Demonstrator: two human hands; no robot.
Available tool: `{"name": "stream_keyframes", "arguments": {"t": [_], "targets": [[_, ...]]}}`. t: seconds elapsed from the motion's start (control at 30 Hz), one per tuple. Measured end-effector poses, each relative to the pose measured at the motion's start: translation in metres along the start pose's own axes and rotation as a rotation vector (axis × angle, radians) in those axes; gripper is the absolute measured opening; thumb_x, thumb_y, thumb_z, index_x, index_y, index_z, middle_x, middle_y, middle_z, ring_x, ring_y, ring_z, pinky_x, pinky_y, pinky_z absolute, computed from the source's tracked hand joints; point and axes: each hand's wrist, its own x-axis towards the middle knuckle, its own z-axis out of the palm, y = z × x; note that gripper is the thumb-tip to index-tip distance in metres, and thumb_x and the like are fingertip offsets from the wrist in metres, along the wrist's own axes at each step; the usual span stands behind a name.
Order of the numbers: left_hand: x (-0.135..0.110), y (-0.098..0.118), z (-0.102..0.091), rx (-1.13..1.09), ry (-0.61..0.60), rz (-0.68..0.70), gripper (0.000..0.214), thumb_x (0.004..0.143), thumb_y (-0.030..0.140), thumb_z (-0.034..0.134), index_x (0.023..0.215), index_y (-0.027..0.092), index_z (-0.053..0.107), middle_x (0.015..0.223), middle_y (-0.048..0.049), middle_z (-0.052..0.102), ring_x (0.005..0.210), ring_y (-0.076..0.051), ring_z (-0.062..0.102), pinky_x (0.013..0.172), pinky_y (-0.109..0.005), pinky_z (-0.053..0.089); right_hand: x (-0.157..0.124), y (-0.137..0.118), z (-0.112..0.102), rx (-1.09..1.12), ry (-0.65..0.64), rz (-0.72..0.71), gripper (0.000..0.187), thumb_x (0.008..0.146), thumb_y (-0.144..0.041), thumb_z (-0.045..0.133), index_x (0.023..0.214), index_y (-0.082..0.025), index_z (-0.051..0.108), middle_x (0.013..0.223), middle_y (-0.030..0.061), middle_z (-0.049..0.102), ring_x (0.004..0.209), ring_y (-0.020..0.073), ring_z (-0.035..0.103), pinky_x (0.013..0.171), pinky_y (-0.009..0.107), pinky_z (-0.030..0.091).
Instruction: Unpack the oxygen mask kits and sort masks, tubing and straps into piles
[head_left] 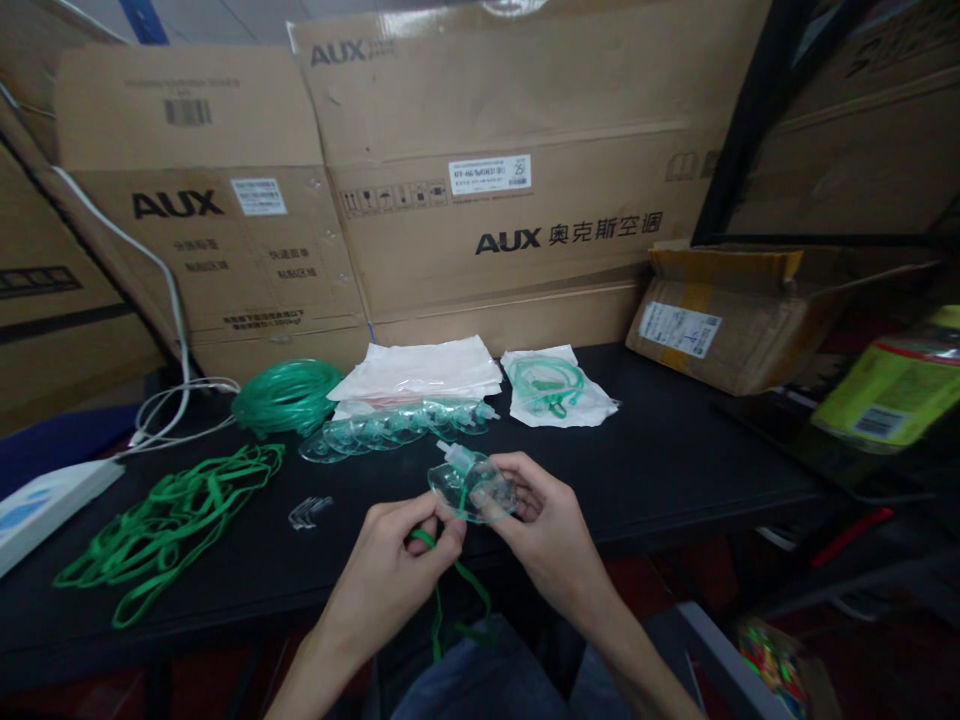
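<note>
A clear plastic oxygen mask (471,484) sits between my two hands above the near edge of the black table (675,450). My right hand (544,520) is closed around the mask's right side. My left hand (401,555) pinches a green elastic strap (450,590) at the mask's left edge; the strap hangs down in a loop toward my lap. A row of several more clear masks (390,428) lies on the table just beyond.
A pile of green elastic straps (172,515) lies at the left, with small metal clips (307,512) beside it. A coil of green tubing (289,395), white bags (424,370) and one packed bag (555,390) sit further back. Cardboard boxes (510,180) wall the rear.
</note>
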Motion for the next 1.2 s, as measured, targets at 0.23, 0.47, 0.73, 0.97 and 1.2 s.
{"name": "stream_keyframes", "arguments": {"t": [0.23,0.47,0.73,0.97,1.2], "targets": [[0.003,0.001,0.003,0.017,0.074,-0.044,0.037,0.093,0.045,0.052,0.071,0.017,0.062,0.058,0.0055,0.040,0.054,-0.010,0.034,0.052,-0.021,0.028,0.002,-0.005,-0.003,0.058,-0.085,0.063,0.030,0.074,-0.032,0.083,0.096,-0.018,0.068,0.084,0.0012,0.073,0.082,0.0165,0.071,0.074,0.022,0.054],[0.001,0.001,0.002,0.028,0.055,0.007,0.034,0.095,0.038,0.050,0.072,0.017,0.061,0.061,0.0041,0.049,0.056,-0.010,0.039,0.054,-0.019,0.032,-0.001,-0.002,0.000,-0.032,-0.014,0.009,0.024,0.077,-0.028,0.078,0.095,-0.018,0.068,0.083,0.0014,0.072,0.080,0.0166,0.069,0.072,0.022,0.053],[-0.004,-0.003,0.002,0.067,0.067,0.135,0.036,0.094,0.027,0.049,0.060,0.019,0.043,0.054,0.0067,0.038,0.049,-0.007,0.036,0.049,-0.018,0.028,-0.002,0.001,0.003,-0.051,0.053,-0.022,0.015,0.080,-0.025,0.070,0.092,-0.018,0.067,0.081,0.0018,0.070,0.078,0.0173,0.069,0.070,0.024,0.054],[-0.009,-0.003,0.000,0.019,0.027,0.329,0.033,0.088,0.015,0.049,0.058,0.019,0.036,0.052,0.0068,0.035,0.046,-0.006,0.035,0.047,-0.020,0.025,0.000,0.002,0.004,-0.025,0.196,0.017,0.021,0.079,-0.029,0.070,0.094,-0.019,0.062,0.076,0.0007,0.065,0.069,0.0166,0.068,0.065,0.025,0.056],[-0.016,0.002,-0.027,-0.008,0.241,0.295,0.036,0.091,0.021,0.052,0.056,0.019,0.046,0.052,0.0043,0.046,0.048,-0.009,0.043,0.051,-0.022,0.033,0.003,0.002,0.001,0.010,0.214,0.026,0.031,0.077,-0.038,0.075,0.096,-0.018,0.059,0.075,0.0015,0.065,0.065,0.0173,0.069,0.062,0.027,0.060]]}}
